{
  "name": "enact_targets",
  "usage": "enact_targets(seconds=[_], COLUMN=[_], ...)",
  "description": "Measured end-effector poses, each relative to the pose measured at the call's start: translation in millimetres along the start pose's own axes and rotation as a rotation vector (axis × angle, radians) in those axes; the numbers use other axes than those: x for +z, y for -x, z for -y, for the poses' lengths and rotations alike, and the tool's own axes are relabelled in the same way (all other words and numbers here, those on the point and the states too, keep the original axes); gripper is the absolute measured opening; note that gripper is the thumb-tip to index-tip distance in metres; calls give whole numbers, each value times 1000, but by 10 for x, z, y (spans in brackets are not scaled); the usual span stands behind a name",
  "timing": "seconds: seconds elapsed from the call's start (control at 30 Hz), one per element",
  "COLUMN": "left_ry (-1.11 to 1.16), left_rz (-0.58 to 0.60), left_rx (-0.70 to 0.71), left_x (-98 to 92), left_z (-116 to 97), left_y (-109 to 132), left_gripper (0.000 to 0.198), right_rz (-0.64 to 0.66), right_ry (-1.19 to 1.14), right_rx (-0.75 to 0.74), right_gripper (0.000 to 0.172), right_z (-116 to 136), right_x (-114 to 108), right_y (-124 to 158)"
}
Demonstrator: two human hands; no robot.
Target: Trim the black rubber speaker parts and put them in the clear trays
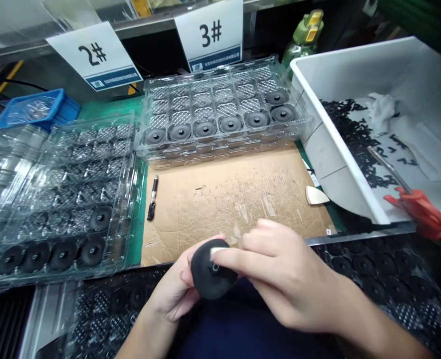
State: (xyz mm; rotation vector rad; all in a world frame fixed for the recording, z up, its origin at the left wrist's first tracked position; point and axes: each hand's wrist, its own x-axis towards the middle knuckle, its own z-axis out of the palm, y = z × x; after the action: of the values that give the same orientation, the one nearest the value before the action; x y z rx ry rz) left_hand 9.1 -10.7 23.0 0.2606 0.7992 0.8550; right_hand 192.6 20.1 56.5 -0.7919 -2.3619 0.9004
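A round black disc-shaped part [209, 281] with a small raised hub is held up in front of my body, near the cardboard's front edge. My left hand [181, 284] grips its left side, with fingers partly hidden behind it. My right hand [276, 269] is closed at its right side, thumb pressed on the face beside the hub; whatever its other fingers touch is hidden behind the disc. Similar discs sit in the clear tray [220, 142] at the back and in the clear tray [125, 219] on the left.
Cardboard [205, 209] covers the bench, with a black pen [153, 197] on it and a cream wedge [316, 195] at its right. A white bin [332, 159] holds black scraps; red-handled pliers [422, 212] rest at its rim. Behind stand a blue bin [61, 107] and green bottle [305, 37].
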Motion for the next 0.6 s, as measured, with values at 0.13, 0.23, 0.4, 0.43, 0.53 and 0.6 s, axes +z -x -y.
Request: enact_targets(seconds=[0.13, 0.23, 0.4, 0.43, 0.53, 0.6], left_ry=[68, 74, 28, 9, -12, 9], left_rz=[71, 90, 41, 12, -82, -90], left_rx=[55, 93, 98, 113, 140, 139], left_x=[-58, -13, 67, 57, 1, -28], left_z=[-76, -73, -17, -12, -1, 21], left_y=[-5, -10, -6, 5, 44, 45], left_gripper=[57, 53, 50, 51, 53, 48], right_rz=[42, -210, -467, -419, -225, -220], right_ry=[-226, -198, -134, -118, -4, 25], right_rx=[115, 258, 106, 74, 191, 246], right_gripper=[28, 34, 38, 36, 37, 40], right_z=[22, 83, 181, 177, 157, 162], right_x=[-106, -154, -46, -11, 49, 62], right_y=[223, 304, 136, 91, 15, -5])
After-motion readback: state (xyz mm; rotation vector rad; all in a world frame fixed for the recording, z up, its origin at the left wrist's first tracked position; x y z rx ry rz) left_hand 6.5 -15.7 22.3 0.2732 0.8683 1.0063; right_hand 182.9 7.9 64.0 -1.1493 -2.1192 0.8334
